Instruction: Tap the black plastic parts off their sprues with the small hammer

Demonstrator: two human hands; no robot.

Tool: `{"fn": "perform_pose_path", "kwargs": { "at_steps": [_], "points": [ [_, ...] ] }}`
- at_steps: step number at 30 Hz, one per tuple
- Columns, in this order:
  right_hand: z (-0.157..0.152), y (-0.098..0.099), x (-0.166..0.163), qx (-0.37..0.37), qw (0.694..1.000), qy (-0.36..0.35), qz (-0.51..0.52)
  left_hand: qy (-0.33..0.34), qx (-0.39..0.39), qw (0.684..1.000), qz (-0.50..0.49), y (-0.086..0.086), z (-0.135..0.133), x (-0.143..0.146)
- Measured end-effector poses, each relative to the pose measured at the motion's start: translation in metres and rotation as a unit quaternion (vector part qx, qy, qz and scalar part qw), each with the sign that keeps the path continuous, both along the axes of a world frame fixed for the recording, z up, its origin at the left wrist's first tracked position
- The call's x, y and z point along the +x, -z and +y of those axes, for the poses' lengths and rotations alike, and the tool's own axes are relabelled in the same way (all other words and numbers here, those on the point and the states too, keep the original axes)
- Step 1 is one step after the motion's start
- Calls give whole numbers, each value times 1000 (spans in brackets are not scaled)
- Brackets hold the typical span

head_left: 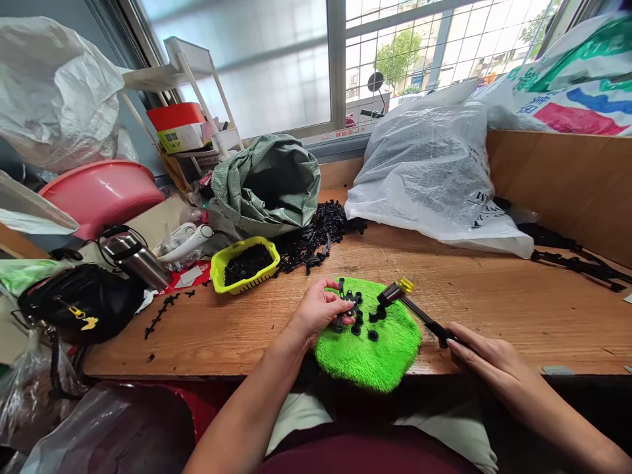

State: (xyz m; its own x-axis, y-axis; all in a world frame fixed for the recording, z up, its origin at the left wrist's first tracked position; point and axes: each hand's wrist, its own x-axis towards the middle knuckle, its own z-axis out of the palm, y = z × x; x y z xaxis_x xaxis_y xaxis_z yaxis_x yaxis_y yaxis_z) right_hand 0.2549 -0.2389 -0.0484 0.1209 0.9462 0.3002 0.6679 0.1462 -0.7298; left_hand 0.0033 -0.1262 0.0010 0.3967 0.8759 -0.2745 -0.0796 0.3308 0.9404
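Observation:
On the bench's front edge lies a fluffy bright green cloth (pixel 382 365). My left hand (pixel 323 306) is over its left side, fingers closed on a small black plastic part (pixel 349 304) with several round-ended arms. My right hand (pixel 476 352) grips the black handle of a mallet (pixel 415 308), whose head, with a yellow face, is above the cloth. Near the mallet's head sits a loose black piece (pixel 378 314), and a small round black piece (pixel 373 336) lies closer to me. My fingers hide some of the held part.
A yellow-green basket (pixel 217 280) holds small black pieces. Behind it, a heap of black parts (pixel 320 234) spreads out of an open green woven sack (pixel 232 181). A white plastic bag (pixel 419 171) stands back right. Left are a steel flask (pixel 135 260) and black bag (pixel 74 306).

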Motion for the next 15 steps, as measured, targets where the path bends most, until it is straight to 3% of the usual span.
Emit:
{"fn": "perform_pose_path", "kwargs": {
  "at_steps": [15],
  "points": [
    [-2,-16,-10,-1,999,-33,-24,1,14,1000,10,4,1,2]
  ]
}}
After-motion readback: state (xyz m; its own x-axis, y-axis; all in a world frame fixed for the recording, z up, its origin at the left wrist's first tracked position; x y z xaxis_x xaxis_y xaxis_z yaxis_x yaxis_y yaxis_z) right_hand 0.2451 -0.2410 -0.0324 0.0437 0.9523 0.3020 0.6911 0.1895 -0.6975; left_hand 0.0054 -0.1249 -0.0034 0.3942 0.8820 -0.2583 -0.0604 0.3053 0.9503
